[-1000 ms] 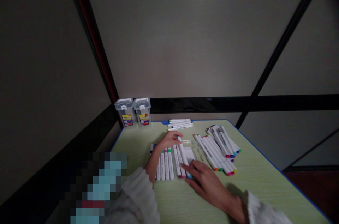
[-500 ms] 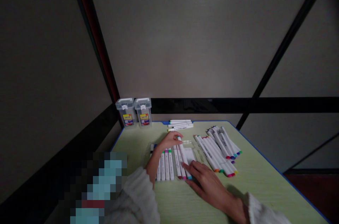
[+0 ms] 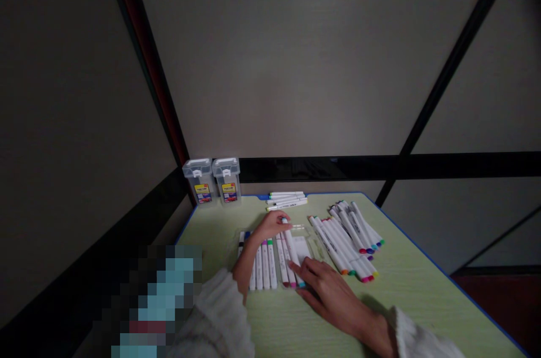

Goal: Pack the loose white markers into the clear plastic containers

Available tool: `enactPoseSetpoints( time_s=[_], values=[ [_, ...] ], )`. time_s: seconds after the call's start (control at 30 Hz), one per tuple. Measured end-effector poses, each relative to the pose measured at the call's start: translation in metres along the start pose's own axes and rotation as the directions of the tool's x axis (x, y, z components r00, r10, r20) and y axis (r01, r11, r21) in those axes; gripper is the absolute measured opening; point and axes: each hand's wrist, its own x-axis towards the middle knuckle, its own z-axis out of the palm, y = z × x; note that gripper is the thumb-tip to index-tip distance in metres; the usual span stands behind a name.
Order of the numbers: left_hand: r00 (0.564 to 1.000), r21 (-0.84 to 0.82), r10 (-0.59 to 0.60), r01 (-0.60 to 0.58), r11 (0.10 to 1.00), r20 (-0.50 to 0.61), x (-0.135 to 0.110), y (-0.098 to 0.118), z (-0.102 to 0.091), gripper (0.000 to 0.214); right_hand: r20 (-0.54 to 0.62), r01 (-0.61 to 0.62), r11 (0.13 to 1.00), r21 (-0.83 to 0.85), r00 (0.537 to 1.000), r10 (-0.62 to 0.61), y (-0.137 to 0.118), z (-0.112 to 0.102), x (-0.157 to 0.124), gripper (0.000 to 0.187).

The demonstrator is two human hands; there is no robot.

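A white marker with a teal end point(image 3: 292, 246) lies slanted over the right compartment of a clear plastic case point(image 3: 315, 251). My left hand point(image 3: 273, 225) pinches its far end between thumb and fingers. At the near end my right hand point(image 3: 329, 287) has its index finger on the barrel and its thumb beside the teal tip. Just left of this marker lie white markers with dark red and pink ends point(image 3: 283, 268). The case's left compartment holds several white markers point(image 3: 265, 268) in a row, partly hidden by my left forearm.
To the right lie two loose groups of markers, a nearer one point(image 3: 338, 242) and a farther one point(image 3: 357, 225). A few markers point(image 3: 287, 200) rest at the table's back edge. Two lidded clear boxes point(image 3: 200, 180) stand at the back left, against the wall.
The view has shifted very slightly. Both hands stay at the same marker, with hardly any visible movement.
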Motion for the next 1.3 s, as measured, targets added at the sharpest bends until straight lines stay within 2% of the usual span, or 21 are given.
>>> enactPoseSetpoints(
  time_s=[0.4,1.3],
  values=[
    [0.999,-0.011,0.032,-0.032,0.999,0.0,-0.0019,0.0055,-0.0013,0.012,-0.013,0.001,1.0,-0.023,1.0,-0.001,0.0003,0.0018,0.0005,0.039],
    [0.995,-0.038,0.054,-0.05,0.998,0.088,-0.0006,0.0008,-0.0056,0.02,-0.017,-0.001,1.0,-0.03,1.0,0.001,0.004,0.0084,-0.001,0.041]
  ],
)
